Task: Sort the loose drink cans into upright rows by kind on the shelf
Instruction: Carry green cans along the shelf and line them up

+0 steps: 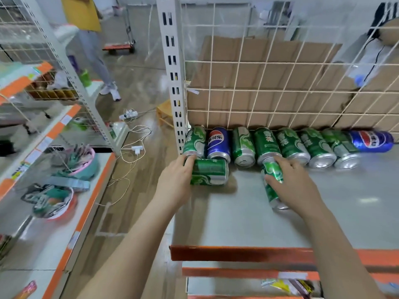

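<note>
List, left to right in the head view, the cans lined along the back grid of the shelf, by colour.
Green can → blue can → green → green → green → green → green → blue, on its side.

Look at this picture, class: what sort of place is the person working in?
Probably a small shop or stockroom: metal shelf with orange price strips, a wire-grid back panel, and green cans and blue cans lined along it.
</note>
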`<state>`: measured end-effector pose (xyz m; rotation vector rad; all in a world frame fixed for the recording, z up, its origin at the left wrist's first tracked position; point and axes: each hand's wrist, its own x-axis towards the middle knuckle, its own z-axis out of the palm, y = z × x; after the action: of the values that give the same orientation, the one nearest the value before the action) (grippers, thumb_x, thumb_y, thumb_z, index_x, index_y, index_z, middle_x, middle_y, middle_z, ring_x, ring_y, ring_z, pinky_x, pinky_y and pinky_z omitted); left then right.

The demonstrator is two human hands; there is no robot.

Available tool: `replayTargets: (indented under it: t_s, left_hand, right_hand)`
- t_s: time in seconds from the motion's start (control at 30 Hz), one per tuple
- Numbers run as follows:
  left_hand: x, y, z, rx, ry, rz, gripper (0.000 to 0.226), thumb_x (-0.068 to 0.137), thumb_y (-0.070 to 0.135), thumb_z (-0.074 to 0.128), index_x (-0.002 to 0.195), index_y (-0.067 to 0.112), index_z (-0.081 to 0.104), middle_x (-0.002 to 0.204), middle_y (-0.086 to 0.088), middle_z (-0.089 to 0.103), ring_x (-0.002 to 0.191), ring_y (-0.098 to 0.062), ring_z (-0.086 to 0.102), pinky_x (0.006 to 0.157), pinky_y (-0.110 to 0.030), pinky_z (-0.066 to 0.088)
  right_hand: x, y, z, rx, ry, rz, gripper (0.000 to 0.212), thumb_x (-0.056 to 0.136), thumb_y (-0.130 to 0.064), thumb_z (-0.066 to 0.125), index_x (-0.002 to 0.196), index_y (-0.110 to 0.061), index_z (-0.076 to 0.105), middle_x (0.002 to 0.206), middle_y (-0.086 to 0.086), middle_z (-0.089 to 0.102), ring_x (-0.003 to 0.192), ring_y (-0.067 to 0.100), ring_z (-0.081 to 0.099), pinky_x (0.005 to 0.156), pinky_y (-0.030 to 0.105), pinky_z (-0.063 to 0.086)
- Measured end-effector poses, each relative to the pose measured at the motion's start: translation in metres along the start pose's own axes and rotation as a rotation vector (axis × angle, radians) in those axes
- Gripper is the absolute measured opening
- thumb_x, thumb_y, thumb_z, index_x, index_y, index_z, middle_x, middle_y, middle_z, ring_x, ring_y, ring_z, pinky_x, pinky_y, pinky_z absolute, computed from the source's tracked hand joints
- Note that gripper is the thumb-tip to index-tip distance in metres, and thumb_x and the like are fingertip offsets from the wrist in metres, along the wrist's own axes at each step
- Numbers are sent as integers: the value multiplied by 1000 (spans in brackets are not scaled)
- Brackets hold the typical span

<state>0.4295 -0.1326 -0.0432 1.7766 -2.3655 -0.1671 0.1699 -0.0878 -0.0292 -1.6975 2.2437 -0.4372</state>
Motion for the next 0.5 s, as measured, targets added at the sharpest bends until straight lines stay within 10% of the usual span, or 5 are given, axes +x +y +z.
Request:
replayTargets:
  t_s: [0.33, 0.5]
  left_hand:
    - [-11, 12, -21, -270, -66, -63, 65, 65, 31, 80, 120, 19, 46, 106, 1, 33, 91, -24, 50, 78, -35, 45]
    - [-7, 33, -40, -395, 66, 87, 70, 64, 36, 82, 126, 21, 53, 108, 7, 40, 99, -9, 45, 88, -20, 38]
  right_hand:
    - [1, 9, -2, 218, -66, 79, 72, 69, -24, 73, 128, -25, 32, 121, 11, 52, 91, 31, 55, 72, 34, 45]
    - [-4, 10, -5, 325, -108, -10, 92, 57, -20, 80, 137, -25, 34, 131, 6, 46, 109, 24, 52, 87, 34, 46]
